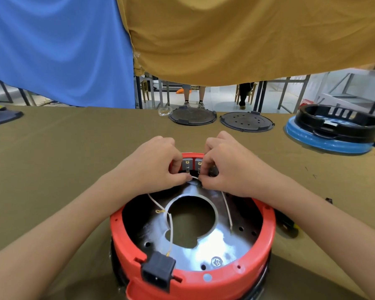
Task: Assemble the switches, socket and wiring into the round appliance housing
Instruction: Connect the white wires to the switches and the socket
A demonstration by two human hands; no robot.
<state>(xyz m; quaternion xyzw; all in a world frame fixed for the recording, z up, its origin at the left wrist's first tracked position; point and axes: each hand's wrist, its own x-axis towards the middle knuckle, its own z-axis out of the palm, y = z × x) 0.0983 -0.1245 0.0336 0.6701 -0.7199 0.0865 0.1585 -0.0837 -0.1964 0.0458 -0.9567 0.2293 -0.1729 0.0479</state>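
Wire [194, 177] pinched in both grips, left hand [155, 164] and right hand [227, 167]; I should seat its ends squarely onto the switches [193, 164], unforced.

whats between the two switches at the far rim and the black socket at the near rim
In the head view: the housing's shiny metal plate with its big round hole, plus loose white wires.
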